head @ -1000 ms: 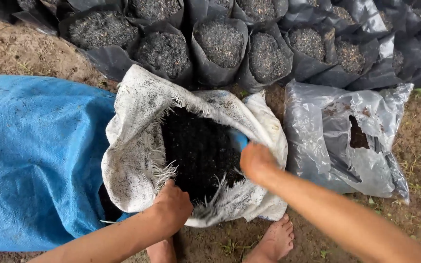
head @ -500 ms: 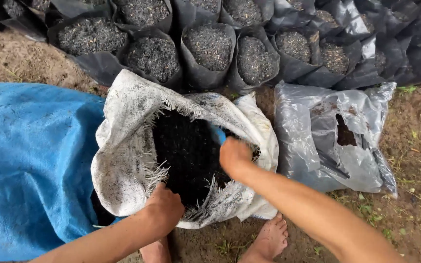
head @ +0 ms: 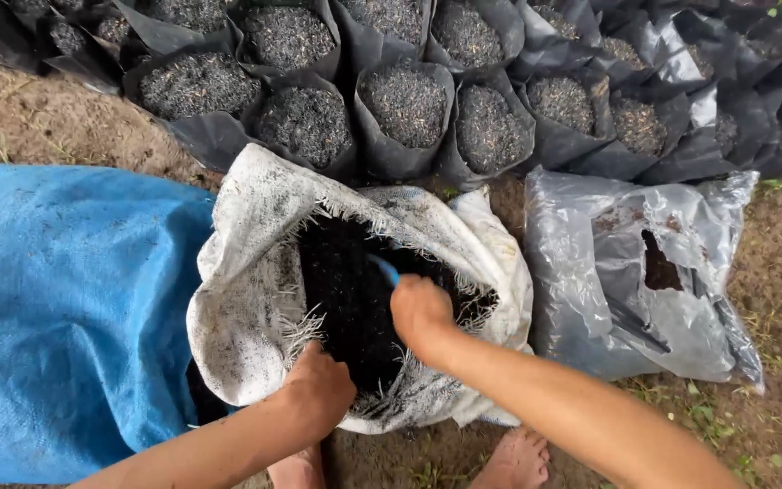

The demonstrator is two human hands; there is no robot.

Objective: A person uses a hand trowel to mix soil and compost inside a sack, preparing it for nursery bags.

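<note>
At frame centre, white sack (head: 255,272) of dark soil (head: 346,290): left hand (head: 319,391) closed on its near rim, right hand (head: 420,312) fisted round a blue scoop (head: 385,269) inside.

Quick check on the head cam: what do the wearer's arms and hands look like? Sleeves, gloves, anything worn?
Both arms are bare as far as the frame shows: no sleeves in view. The left hand and the right hand wear no gloves, and no rings, watch or wristband can be seen. Dark crumbs of soil speck the fingers. The feet at the bottom edge are bare too.
</note>
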